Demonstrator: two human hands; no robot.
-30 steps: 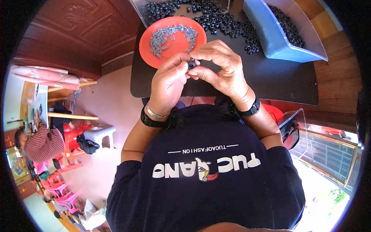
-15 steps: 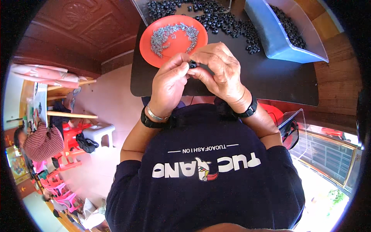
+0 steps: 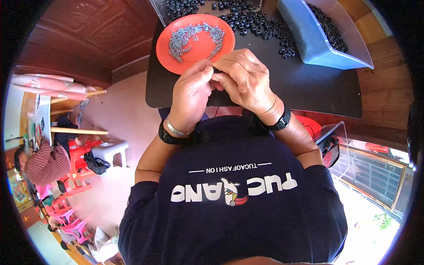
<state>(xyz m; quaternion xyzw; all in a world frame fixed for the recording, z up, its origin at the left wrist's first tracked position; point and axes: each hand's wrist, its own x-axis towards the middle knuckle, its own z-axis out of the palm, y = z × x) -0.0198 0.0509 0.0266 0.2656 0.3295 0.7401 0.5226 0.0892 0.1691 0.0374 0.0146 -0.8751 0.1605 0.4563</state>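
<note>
Black ring: a small black ring (image 3: pixel 217 70) sits between the fingertips of both hands, just in front of the orange plate, above the near edge of the tabletop. Only a little of it shows.
Left hand: the left hand (image 3: pixel 191 92) pinches the ring from the left, its grip closed on it with thumb and forefinger.
Right hand: the right hand (image 3: pixel 245 78) meets it from the right, fingers curled, its grip also closed on the ring.
Handling: the ring looks very light and stiff, probably plastic or rubber; being so small, it may slip out easily. I judge the best hold is on its outer rim, with fingertips only.
Plate: the orange plate (image 3: pixel 164 44) lies far left on the black tabletop (image 3: pixel 309 88) and carries small grey metal pieces (image 3: pixel 185 37).
Heap: many loose rings (image 3: pixel 256 24) lie far, beside a blue bin (image 3: pixel 313 44) at the right, which holds more.
</note>
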